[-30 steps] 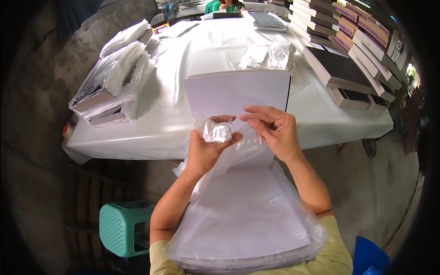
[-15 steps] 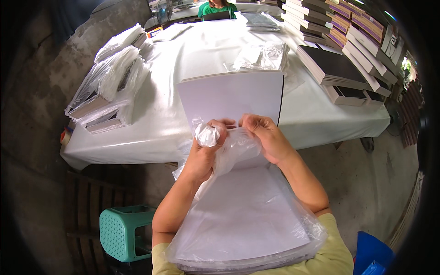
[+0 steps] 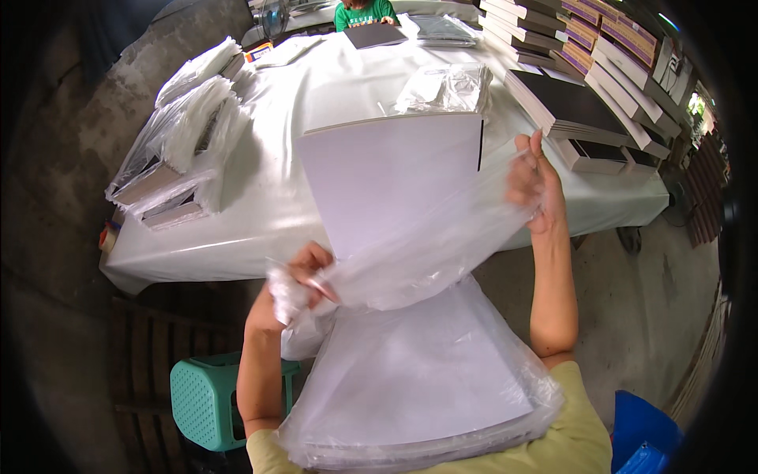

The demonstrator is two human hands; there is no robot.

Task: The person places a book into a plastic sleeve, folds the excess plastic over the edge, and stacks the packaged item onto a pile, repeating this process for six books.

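A clear plastic bag (image 3: 418, 268) stretches between my two hands, its mouth pulled wide. My left hand (image 3: 304, 280) grips the bunched plastic on the left. Raised higher and farther out, my right hand (image 3: 535, 186) pinches the bag's other edge, slightly blurred. Beyond the plastic, a thick white stack of paper or books (image 3: 379, 170) with a dark right edge lies at the table's near edge; its lower part shows faintly through the film. Close to my body sits another white stack (image 3: 418, 371), wrapped in clear plastic.
Plastic-wrapped books (image 3: 178, 150) are piled at the table's left. Black-covered books (image 3: 568, 107) and tall stacks stand right. Folded clear bags (image 3: 444, 88) lie behind the white stack. A green stool (image 3: 201, 403) stands lower left. Across the table (image 3: 260, 205) is a person in green (image 3: 365, 16).
My hands have moved apart, the right one up and outward, the left one down and outward, spreading the bag between them. Across the table, the dark object by the person lies flatter.
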